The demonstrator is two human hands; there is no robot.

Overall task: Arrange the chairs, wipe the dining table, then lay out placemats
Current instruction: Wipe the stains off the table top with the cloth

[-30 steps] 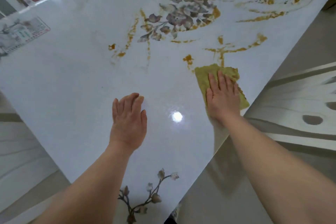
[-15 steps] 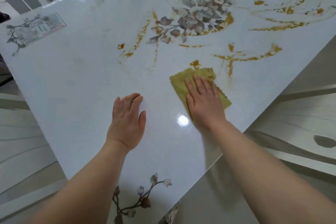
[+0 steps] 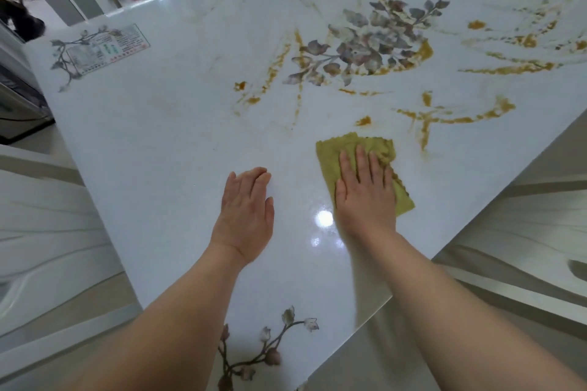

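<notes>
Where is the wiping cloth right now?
In the head view the yellow-green cloth lies flat on the dining table, right of centre near the right edge, pressed under the right hand, beside the left hand.

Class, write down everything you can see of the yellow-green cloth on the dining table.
The cloth is olive yellow-green and looks like soft fabric, with a wavy edge along its right side. It lies spread on the glossy white table, a little rumpled at its far right corner, close to the table's right edge. The right hand presses on it with straight fingers and covers its middle. The left hand rests flat on the table beside it and does not touch it.
</notes>
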